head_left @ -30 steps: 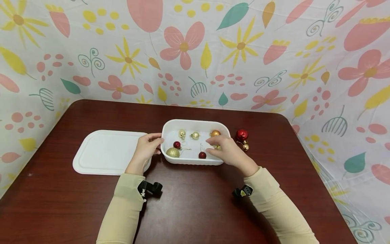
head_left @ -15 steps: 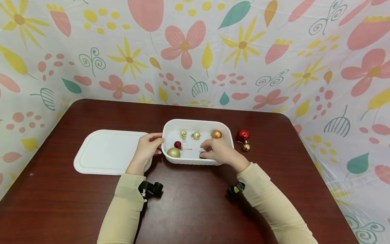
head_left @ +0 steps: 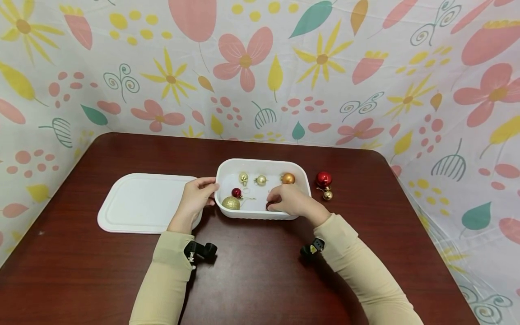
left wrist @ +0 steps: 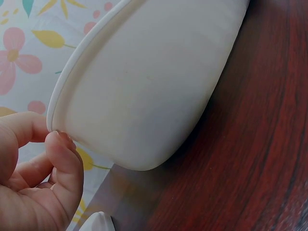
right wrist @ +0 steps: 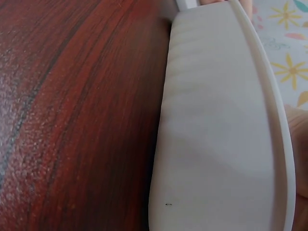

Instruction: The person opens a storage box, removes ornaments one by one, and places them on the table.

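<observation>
My left hand [head_left: 196,197] pinches the left rim of a white plastic box [head_left: 264,215]; in the left wrist view its thumb and forefinger meet at the rim. Inside the box, my right hand [head_left: 295,199] holds a small dark red bauble [head_left: 269,206] near the front wall, mostly covered by the fingers. Around it in the box lie a glittery gold bauble [head_left: 230,203], a red bauble [head_left: 236,192], two pale gold ones and an orange-gold bauble [head_left: 288,178]. The right wrist view mainly shows the box's outer wall, which hides most of that hand.
A white lid [head_left: 142,203] lies flat left of the box, partly under the left hand in view. Right of the box, a shiny red bauble [head_left: 323,179] and a small gold bauble [head_left: 327,195] lie on the dark wooden table [head_left: 252,271]. A patterned cloth hangs behind.
My right hand has moved left and down inside the box, and its fingers have closed on the dark red bauble. The left hand keeps its place on the rim.
</observation>
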Demonstrator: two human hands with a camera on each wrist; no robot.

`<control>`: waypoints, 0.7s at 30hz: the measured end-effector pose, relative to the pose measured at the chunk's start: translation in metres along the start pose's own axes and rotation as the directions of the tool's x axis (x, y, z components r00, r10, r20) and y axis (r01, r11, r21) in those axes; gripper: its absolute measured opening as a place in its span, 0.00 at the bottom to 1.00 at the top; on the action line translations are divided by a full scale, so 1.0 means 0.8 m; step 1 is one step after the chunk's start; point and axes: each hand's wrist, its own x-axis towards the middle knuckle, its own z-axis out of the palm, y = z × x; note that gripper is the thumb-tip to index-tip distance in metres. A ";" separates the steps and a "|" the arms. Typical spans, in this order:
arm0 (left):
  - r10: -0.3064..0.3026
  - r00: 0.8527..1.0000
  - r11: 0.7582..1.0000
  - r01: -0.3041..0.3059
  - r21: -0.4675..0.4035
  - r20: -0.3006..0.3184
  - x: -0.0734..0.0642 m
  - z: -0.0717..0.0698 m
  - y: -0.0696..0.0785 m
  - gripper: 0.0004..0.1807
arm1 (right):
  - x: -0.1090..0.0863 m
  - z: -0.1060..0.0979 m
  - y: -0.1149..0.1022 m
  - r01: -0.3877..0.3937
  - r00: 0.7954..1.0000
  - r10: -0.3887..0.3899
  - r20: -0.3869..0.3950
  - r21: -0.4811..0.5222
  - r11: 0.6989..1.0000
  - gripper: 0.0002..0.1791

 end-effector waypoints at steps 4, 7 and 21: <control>0.008 1.000 1.000 -0.008 0.004 0.008 -0.001 0.001 0.001 0.19 | -0.002 0.001 0.002 -0.008 1.000 0.008 -0.019 0.032 0.999 0.07; 0.007 1.000 1.000 -0.008 0.006 0.012 -0.001 0.001 0.001 0.19 | -0.005 0.001 0.004 -0.011 0.999 0.014 -0.041 0.077 0.997 0.07; 0.007 1.000 1.000 -0.007 0.000 0.010 -0.002 0.000 0.002 0.20 | -0.030 -0.004 0.004 -0.022 0.966 0.071 -0.247 0.196 0.980 0.11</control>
